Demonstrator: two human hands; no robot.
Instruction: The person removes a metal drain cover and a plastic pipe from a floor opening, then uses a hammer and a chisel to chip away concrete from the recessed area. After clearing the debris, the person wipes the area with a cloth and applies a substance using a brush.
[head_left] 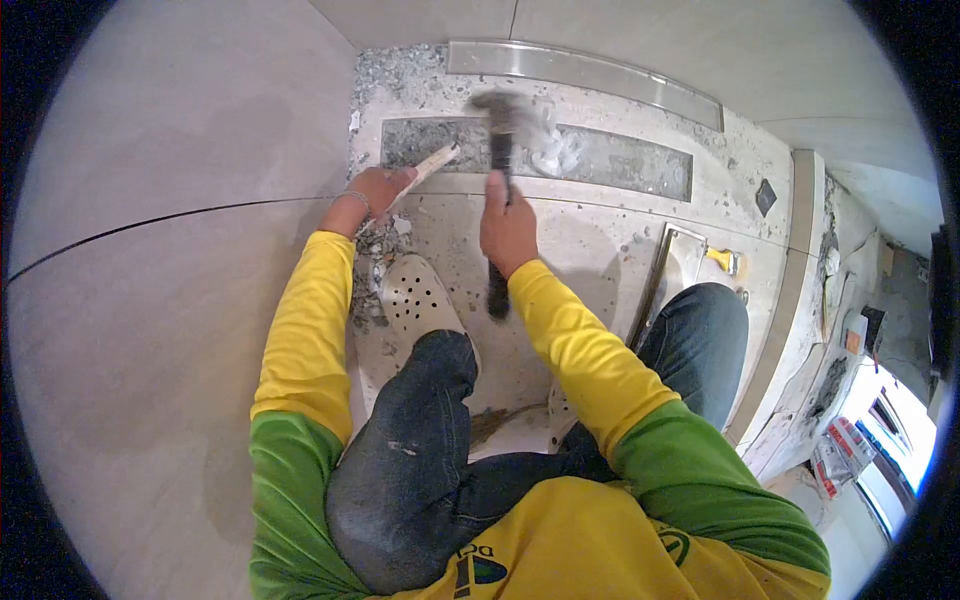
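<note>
My right hand (508, 230) is wrapped round the black handle of a hammer (499, 150). The hammer head is blurred and hangs over a long rectangular recess (640, 168) in the tiled floor. In my left hand (376, 190) is a pale, stick-shaped tool (432, 164), slanted up to the right. Its far end reaches the left part of the recess, where the bottom looks rough and grey. I cannot make out what kind of tool it is. A whitish blur, perhaps dust, lies just right of the hammer head.
A long metal-looking strip (590, 78) lies along the back wall. Rubble (395, 70) covers the back left corner, with more beside my left shoe (418, 295). On the right are a metal rectangular piece (678, 258), a yellow-handled brush (722, 260) and a raised ledge (800, 240).
</note>
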